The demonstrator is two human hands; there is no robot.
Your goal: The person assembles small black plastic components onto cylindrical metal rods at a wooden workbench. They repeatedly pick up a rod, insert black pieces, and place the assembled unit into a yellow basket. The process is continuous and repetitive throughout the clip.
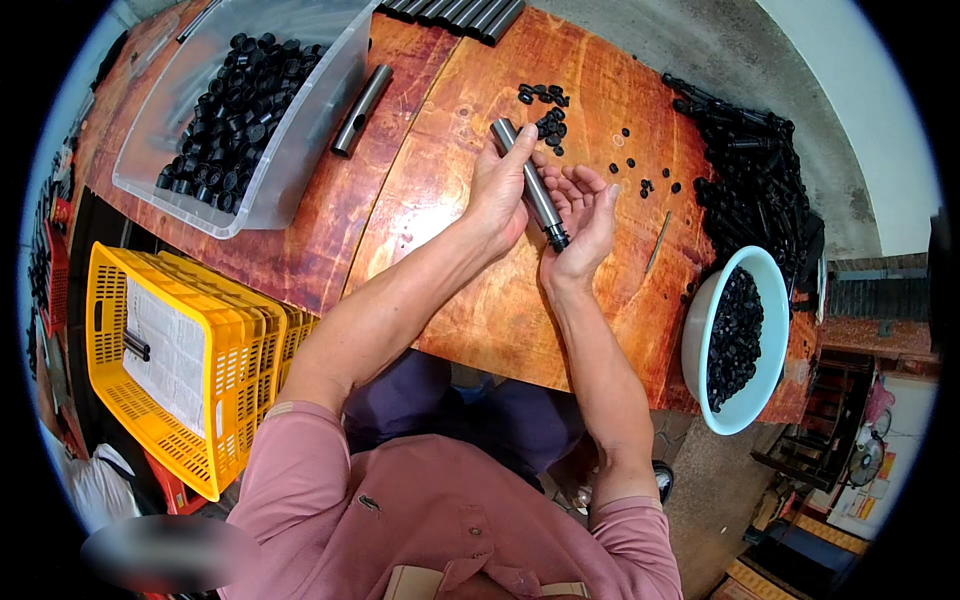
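- Your left hand [497,190] grasps the grey tube [543,205] above the table [480,315].
- Your right hand [582,235] curls by its near end; can't tell whether gripping.
- Likely stiff, slick; hold mid-barrel.

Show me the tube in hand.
The metal tube gripped by the left hand, its black end at the right hand; other tubes lie on the table or in the yellow crate.

Bright light puts glare on the table [425,222] and highlights on the tube [539,195]. Fisheye distortion curves edges toward the black rim; a lower-left patch [165,553] is blurred.
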